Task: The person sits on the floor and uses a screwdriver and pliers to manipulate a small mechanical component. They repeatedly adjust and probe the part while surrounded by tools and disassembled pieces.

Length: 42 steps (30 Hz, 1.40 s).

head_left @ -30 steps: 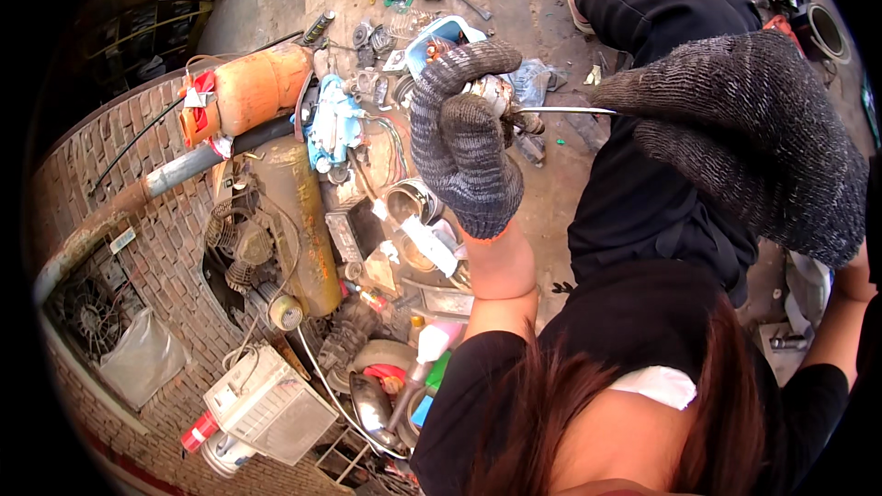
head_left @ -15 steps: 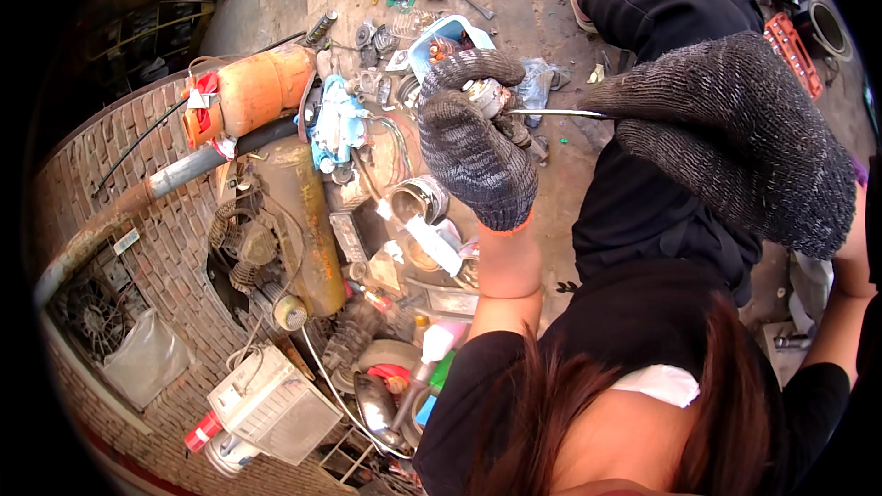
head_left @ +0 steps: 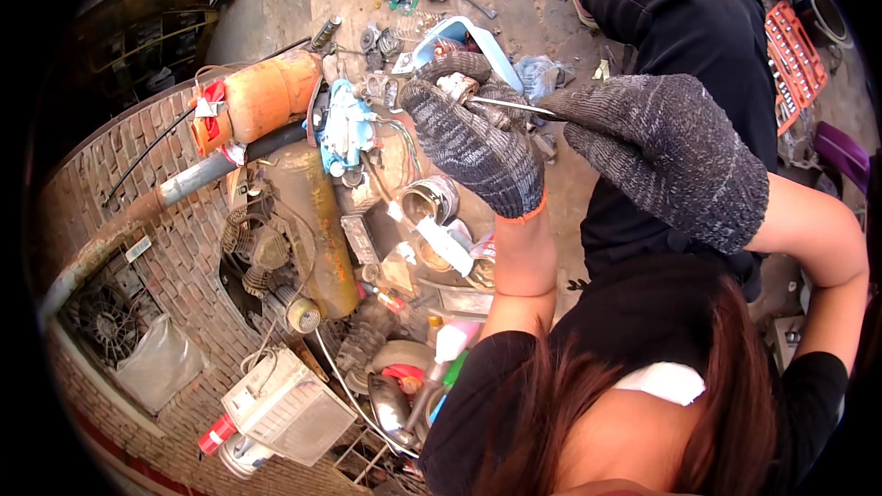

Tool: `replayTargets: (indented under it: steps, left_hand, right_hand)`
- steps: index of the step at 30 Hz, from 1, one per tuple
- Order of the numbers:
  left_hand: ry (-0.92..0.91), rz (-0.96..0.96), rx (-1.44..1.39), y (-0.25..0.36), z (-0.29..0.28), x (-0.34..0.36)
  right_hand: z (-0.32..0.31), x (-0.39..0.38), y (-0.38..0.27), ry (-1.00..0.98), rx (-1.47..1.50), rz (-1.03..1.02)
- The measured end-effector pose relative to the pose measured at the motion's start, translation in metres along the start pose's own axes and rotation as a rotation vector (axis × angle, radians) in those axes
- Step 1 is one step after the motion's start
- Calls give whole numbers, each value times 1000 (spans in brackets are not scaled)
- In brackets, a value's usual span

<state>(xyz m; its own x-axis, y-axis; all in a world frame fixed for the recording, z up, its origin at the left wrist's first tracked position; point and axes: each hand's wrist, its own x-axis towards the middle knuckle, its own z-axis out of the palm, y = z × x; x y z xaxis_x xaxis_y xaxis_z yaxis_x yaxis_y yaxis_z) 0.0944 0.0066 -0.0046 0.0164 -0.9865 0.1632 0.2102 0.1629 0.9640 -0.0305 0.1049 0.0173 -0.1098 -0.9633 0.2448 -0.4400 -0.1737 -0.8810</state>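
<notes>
My left hand (head_left: 473,147), in a dark knitted glove with an orange cuff, is closed around a small grimy metal part (head_left: 457,86). My right hand (head_left: 671,161), in the same kind of glove, is closed on a thin metal rod (head_left: 505,105) that reaches to that part. The rod's far tip and where it meets the part are partly hidden by my left fingers. A light blue plastic basket (head_left: 496,57) sits on the floor just beyond my left hand.
A red socket set (head_left: 796,60) and purple plastic object (head_left: 841,152) lie at right, near my legs (head_left: 671,18). At left are an orange cylinder (head_left: 266,92), rusty yellow tank (head_left: 322,239), pipe (head_left: 178,186), brick surface and several loose parts and cans.
My right hand and forearm have moved leftward, uncovering more of the red socket set. My left hand has tilted further left, with the part and rod still between my hands.
</notes>
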Motion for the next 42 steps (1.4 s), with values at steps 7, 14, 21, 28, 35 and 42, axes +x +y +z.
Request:
replayTargets:
  steps: [7, 14, 21, 28, 35, 42]
  left_hand:
    - [-32, 371, 372, -26, -10, 7]
    - [-94, 247, 428, -26, -13, 14]
    - [-265, -125, -407, -29, -14, 15]
    - [-64, -144, -177, -56, -8, 20]
    - [167, -538, -327, -98, 6, 39]
    - [246, -605, -320, -95, 8, 44]
  right_hand:
    - [33, -5, 10, 120, 22, -11]
    - [47, 2, 18, 130, -238, -12]
    - [47, 3, 22, 182, -46, 40]
    - [49, 4, 29, 145, -305, 86]
    - [80, 14, 65, 322, -306, 165]
    - [78, 27, 79, 277, -456, 104]
